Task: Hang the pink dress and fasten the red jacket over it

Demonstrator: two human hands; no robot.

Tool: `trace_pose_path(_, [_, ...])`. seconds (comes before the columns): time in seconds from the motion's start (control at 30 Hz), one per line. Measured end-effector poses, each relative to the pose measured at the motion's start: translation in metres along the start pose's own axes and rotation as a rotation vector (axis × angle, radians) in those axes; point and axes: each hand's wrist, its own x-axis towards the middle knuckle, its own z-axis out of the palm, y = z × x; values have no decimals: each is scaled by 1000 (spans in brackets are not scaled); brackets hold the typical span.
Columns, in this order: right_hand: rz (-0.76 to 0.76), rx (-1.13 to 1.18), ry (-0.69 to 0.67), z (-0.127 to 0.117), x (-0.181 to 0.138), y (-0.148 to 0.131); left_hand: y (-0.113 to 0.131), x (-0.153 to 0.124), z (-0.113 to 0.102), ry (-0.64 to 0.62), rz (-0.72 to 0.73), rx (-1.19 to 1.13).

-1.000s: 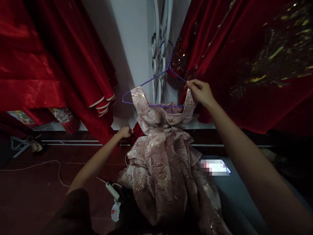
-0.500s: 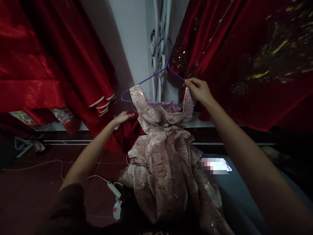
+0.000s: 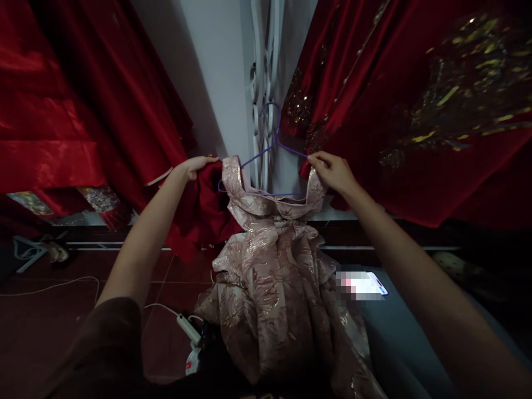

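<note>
A pink and gold brocade dress [image 3: 266, 260] with wide shoulder straps hangs in front of me on a thin purple hanger [image 3: 260, 152]. My right hand [image 3: 334, 172] is closed, pinching the hanger's right arm at the top of the right strap. Beside the left strap, my left hand [image 3: 197, 165] is closed on a dark red garment [image 3: 210, 205], which drapes down below it. The left fingertips are close to the strap; whether they touch it I cannot tell. The hanger's left end pokes out past the left strap.
Red garments [image 3: 54, 111] hang on the left, and a red sequined garment [image 3: 415, 133] on the right. A white scrollwork stand [image 3: 260, 83] rises behind the hanger. A lit phone [image 3: 376, 284] lies on a grey-blue surface [image 3: 399, 327]. A power strip [image 3: 189, 330] with a cable is on the tiled floor.
My left hand has risen and moved left, lifting the dark red garment beside the strap. My right hand, the hanger and the dress top sit slightly lower in view.
</note>
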Motion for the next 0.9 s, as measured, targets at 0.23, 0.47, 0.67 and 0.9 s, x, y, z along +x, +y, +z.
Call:
trace_pose_path(0.23, [9,27,69,1,1,-3,0,4,-1,-66,-280,-169])
trace_pose_path(0.47, [42,25,184,-14,7,-3,-28,-6,-15,-34,-347,-144])
trace_pose_path(0.67, [6,-15,148,-1,14,-25,-26,-6,-10,0,-375,-180])
trace_pose_path(0.9, [-3,-48,58,-6,6,-24,-39,-7,-13,93,-304,-159])
